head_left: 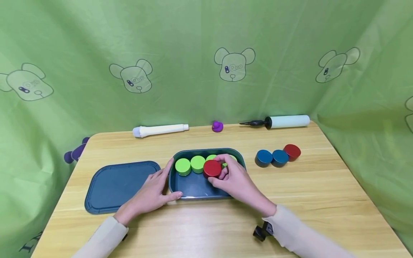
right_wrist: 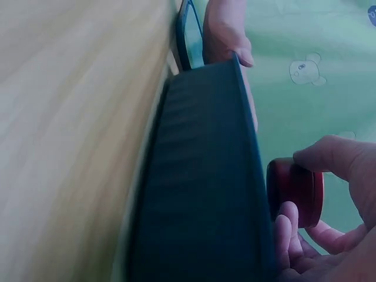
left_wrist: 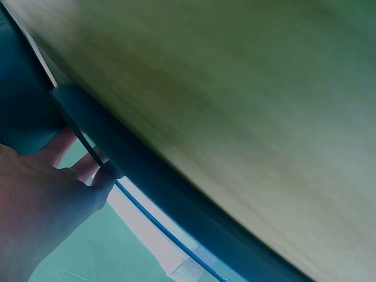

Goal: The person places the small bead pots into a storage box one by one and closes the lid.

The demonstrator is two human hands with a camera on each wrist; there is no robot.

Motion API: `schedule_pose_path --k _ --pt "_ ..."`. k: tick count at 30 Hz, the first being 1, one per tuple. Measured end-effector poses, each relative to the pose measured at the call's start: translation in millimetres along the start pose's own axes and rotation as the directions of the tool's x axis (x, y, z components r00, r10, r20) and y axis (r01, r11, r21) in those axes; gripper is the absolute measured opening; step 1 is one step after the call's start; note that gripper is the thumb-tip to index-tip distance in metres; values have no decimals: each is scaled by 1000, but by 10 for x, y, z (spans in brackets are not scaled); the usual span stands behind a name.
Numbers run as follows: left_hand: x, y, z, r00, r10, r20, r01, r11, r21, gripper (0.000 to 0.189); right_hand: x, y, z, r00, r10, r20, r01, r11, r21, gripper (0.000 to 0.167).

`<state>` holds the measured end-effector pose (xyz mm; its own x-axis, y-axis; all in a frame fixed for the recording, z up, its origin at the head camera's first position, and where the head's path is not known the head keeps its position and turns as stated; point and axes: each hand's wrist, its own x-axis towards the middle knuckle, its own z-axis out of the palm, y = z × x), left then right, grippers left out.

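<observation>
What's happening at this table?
A person's right hand holds a red disc above the dark tray, while the left hand touches the tray's left end. Inside, four green discs stand along the far side. Two blue discs and a second red disc sit on the table to the right.

A curtained-off, studio-like booth — cartoon-print green cloth (head_left: 180,43) behind and beside a wood-grain table (head_left: 309,200)

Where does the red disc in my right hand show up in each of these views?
Head: the red disc is just right of centre, below mid-height, in the right hand.
Left wrist: not in this picture.
Right wrist: right of centre, below mid-height.
Shared landmark: the left hand, lower left of centre in head, lower left in left wrist, top in right wrist.
</observation>
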<state>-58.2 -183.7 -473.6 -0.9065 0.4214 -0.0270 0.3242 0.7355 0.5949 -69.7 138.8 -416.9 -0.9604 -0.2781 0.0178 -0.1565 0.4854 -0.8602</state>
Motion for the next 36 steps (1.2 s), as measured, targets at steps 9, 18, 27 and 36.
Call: schedule_pose_path --k 9,18,27,36 --pt "8 -9 -12 1000 -7 8 8 1000 -9 115 106 -61 257 994 -51 93 50 999 8 61" --pt "15 -15 -18 1000 -8 23 8 1000 -7 115 202 -89 468 984 -32 176 41 998 -45 59" --pt "-2 2 -24 1000 -1 18 2 1000 -12 113 268 -66 607 975 -23 220 54 989 -136 55" --pt "1 2 -26 1000 5 13 -5 1000 -7 113 320 -93 676 972 18 234 31 978 -206 50"
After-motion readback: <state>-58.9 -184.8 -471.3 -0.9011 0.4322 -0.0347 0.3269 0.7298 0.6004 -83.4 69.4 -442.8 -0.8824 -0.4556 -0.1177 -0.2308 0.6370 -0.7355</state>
